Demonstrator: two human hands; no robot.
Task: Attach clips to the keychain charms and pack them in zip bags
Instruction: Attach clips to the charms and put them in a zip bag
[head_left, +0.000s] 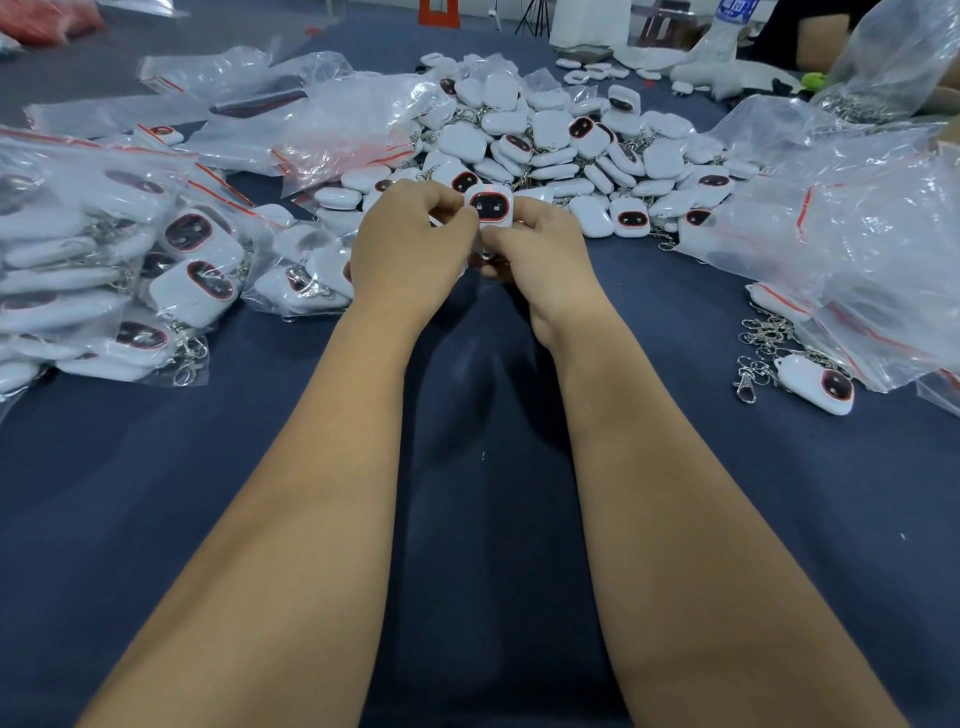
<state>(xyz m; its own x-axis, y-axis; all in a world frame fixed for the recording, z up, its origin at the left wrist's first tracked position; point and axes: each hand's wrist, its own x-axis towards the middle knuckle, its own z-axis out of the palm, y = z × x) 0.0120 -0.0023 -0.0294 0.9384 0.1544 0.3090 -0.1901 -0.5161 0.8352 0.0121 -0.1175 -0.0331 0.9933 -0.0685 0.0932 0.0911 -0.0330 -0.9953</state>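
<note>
A white keychain charm (489, 207) with a dark oval face ringed in red is held up between both hands, just in front of the big heap of loose charms (571, 150). My left hand (410, 244) pinches its left edge with curled fingers. My right hand (535, 249) grips its lower right side, thumb pressed under the face. Whatever hangs below the charm is hidden by my fingers. Loose metal clips (756, 353) lie at the right beside a single charm (815, 384).
Packed zip bags (119, 280) of charms pile up at the left. Empty clear zip bags (291, 114) with red seals lie at the back left, and more bags (852, 234) at the right. The dark blue cloth table (483, 467) stretches toward me. A water bottle (724, 31) stands far back.
</note>
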